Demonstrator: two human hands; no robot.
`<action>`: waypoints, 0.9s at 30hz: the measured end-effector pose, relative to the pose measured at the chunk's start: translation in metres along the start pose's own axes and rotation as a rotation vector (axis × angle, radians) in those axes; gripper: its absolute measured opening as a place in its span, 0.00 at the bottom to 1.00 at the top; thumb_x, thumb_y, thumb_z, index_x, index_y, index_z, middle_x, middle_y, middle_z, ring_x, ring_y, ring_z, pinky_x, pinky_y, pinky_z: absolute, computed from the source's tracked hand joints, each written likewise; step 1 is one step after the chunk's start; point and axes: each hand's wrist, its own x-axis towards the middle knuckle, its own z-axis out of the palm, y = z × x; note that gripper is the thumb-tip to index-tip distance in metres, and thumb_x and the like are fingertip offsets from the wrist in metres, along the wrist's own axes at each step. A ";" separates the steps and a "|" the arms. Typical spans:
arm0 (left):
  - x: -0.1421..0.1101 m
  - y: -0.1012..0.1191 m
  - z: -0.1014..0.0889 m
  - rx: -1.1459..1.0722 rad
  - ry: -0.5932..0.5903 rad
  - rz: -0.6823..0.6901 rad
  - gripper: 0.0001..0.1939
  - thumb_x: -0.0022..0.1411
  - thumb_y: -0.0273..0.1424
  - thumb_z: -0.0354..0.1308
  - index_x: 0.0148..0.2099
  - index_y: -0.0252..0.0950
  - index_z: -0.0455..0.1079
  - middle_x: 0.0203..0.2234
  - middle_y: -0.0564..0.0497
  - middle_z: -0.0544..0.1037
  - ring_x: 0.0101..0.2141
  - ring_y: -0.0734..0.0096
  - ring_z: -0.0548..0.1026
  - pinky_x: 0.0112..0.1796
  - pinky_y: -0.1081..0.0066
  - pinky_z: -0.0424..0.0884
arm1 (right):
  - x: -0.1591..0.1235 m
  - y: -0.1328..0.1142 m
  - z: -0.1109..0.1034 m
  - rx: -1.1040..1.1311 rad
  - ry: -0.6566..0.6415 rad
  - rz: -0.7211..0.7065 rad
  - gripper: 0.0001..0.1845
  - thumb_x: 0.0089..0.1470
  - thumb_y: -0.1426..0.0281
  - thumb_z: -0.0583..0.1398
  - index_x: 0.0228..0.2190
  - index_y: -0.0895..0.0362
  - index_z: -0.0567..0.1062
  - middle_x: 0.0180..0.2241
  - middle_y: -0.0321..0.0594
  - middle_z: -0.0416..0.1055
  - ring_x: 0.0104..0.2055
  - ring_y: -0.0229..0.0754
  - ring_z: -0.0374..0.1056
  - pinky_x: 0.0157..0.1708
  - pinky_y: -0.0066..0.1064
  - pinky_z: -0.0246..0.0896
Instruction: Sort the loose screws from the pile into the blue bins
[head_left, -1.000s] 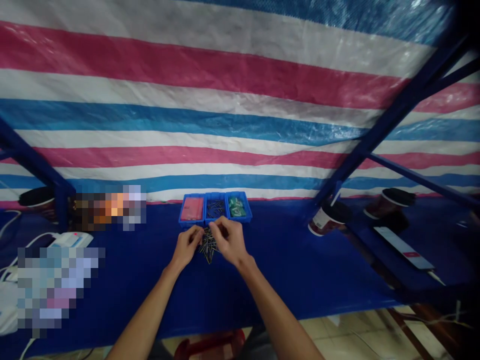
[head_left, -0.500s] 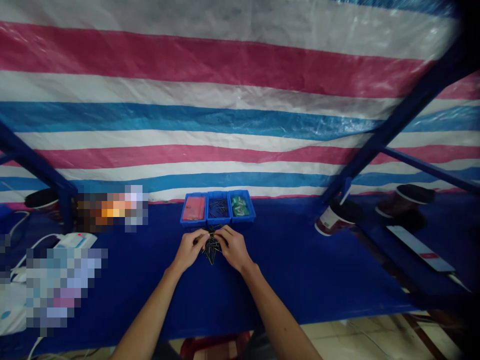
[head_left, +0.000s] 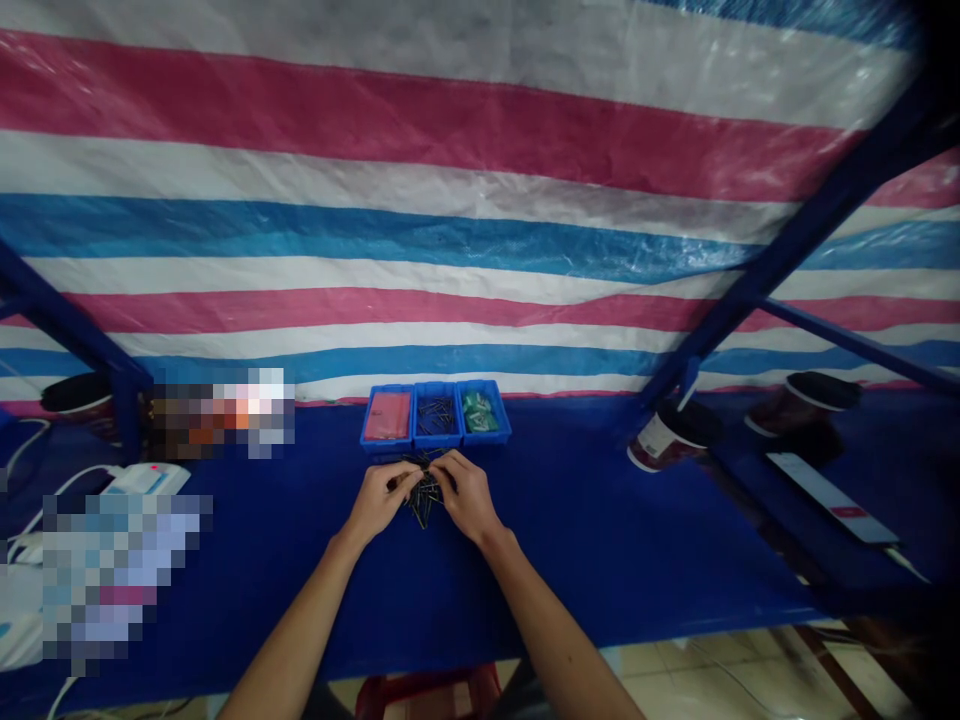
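A loose heap of dark metal screws [head_left: 421,503] lies on the blue table cover [head_left: 600,540], just in front of a row of blue plastic bins. My left hand [head_left: 377,503] pinches at the heap's left side, with one dark screw seeming to lie between thumb and fingers. My right hand [head_left: 466,497] presses in from the right, its fingertips touching the heap. What it grips is hidden. The left bin [head_left: 387,417] holds pink flat items, the middle bin [head_left: 436,416] dark screws, and the right bin [head_left: 481,411] green parts.
Cups with black lids stand at the right [head_left: 673,436] and far left [head_left: 75,393]. A white power device [head_left: 146,480] with cables sits left, beside blurred patches. A flat white strip [head_left: 831,511] lies right. Blue metal bars [head_left: 810,230] and a striped tarp [head_left: 480,240] rise behind.
My hands have dropped from over the bins' front edge and drawn closer together around the heap. The view has turned slightly, shifting the bins to the right.
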 end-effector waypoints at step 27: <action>0.000 0.003 -0.001 -0.013 0.042 0.006 0.20 0.68 0.42 0.53 0.31 0.33 0.74 0.19 0.54 0.70 0.22 0.74 0.66 0.27 0.76 0.60 | 0.000 -0.002 -0.002 -0.021 -0.043 0.009 0.09 0.66 0.68 0.55 0.36 0.54 0.74 0.32 0.38 0.71 0.33 0.40 0.68 0.33 0.29 0.59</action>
